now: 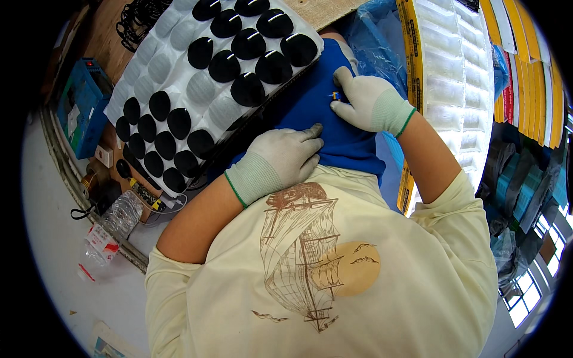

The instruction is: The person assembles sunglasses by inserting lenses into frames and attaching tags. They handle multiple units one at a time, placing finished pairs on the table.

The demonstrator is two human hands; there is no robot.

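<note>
My left hand [285, 156], in a whitish knit glove with a green-edged cuff, lies on my lap over the blue shorts [307, 104]. Its fingers are stretched out and nothing shows in them. On the thigh to the right rests my right hand [371, 102], gloved the same way. A gap parts its thumb from its index finger, with a small coloured emblem [336, 95] of the shorts between them. Ahead and to the left, a white sheet [204, 89] with moulded oval pockets carries rows of dark oval lenses [248, 43]. Neither hand touches it.
Left of the sheet stand a blue box [86, 107] and a clear plastic bottle [98, 246]. Black wiry pieces [140, 24] lie at the far left. To my right are a white pocketed tray stack [456, 77], yellow-edged panels [525, 71] and blue plastic film [376, 42].
</note>
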